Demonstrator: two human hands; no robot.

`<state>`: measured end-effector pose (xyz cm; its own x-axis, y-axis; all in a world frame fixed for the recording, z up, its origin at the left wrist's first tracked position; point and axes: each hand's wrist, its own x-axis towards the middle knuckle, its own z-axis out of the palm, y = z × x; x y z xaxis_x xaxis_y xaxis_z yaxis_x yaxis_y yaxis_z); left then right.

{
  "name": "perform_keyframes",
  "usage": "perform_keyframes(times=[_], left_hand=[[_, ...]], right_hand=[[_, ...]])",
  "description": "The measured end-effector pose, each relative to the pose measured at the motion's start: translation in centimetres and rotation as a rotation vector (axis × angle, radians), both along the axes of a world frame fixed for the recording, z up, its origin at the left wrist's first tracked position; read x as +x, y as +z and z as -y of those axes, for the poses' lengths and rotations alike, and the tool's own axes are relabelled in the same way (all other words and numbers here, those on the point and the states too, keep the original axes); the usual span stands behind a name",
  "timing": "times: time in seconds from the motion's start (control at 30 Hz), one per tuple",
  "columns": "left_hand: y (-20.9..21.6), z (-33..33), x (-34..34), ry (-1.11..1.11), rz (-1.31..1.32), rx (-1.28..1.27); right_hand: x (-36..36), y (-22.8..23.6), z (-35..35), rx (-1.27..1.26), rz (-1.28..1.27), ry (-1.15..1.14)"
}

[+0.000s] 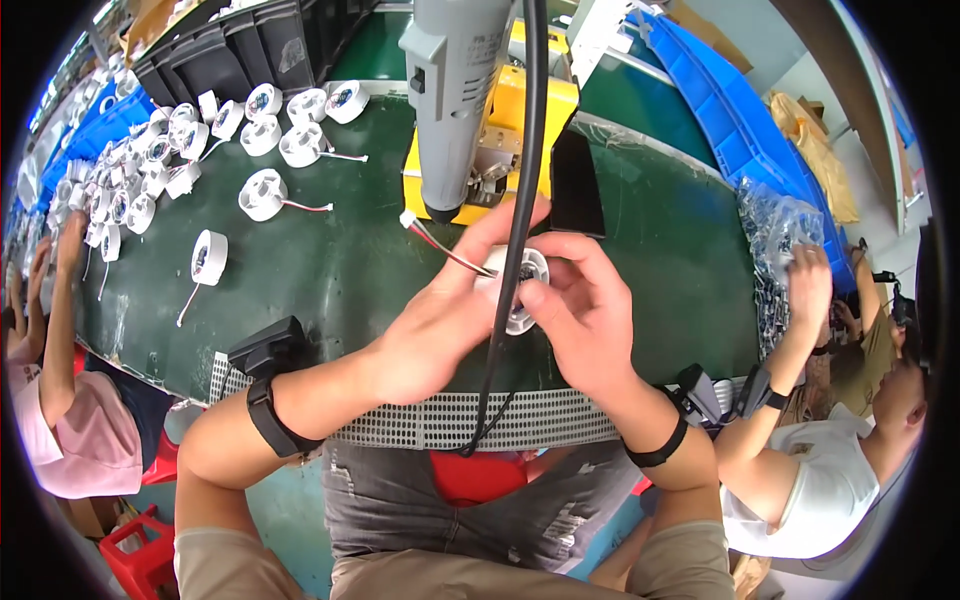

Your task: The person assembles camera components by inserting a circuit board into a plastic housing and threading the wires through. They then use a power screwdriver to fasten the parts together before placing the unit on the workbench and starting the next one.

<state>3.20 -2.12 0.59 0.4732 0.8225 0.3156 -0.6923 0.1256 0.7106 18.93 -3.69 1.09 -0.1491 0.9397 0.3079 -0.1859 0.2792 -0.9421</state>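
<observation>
Above the green table [350, 340] I hold a small white round plastic housing [538, 268], its open side with dark parts inside turned toward me. My left hand [430, 325] grips its left side. Against its right rim, my right hand [598, 315] has its thumb on the face and its fingers curled behind. A red, black and white wire lead with a white connector [408, 219] runs over my left hand. The hanging black cable [522, 180] crosses in front and hides part of the housing. Just beyond hangs a grey electric screwdriver [455, 110], touched by neither hand.
Behind the screwdriver stands a yellow fixture [560, 100] with a flat black slab [577, 185] beside it. Several similar housings [263, 194] lie at left, below a black crate [250, 55]. At right are a blue tray [700, 90] and plastic bags [780, 225]. People work on both sides.
</observation>
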Motion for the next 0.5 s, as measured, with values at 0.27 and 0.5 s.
perform_keyframes(times=[0.27, 0.5], left_hand=[[-0.9, -1.5, -0.3, 0.083, -0.446, -0.081], [-1.8, -2.3, -0.8, -0.072, -0.619, -0.163]], right_hand=[[1.6, -0.5, -2.3, 0.304, 0.585, -0.168], [-4.9, 3.6, -5.2, 0.415, 0.686, -0.302]])
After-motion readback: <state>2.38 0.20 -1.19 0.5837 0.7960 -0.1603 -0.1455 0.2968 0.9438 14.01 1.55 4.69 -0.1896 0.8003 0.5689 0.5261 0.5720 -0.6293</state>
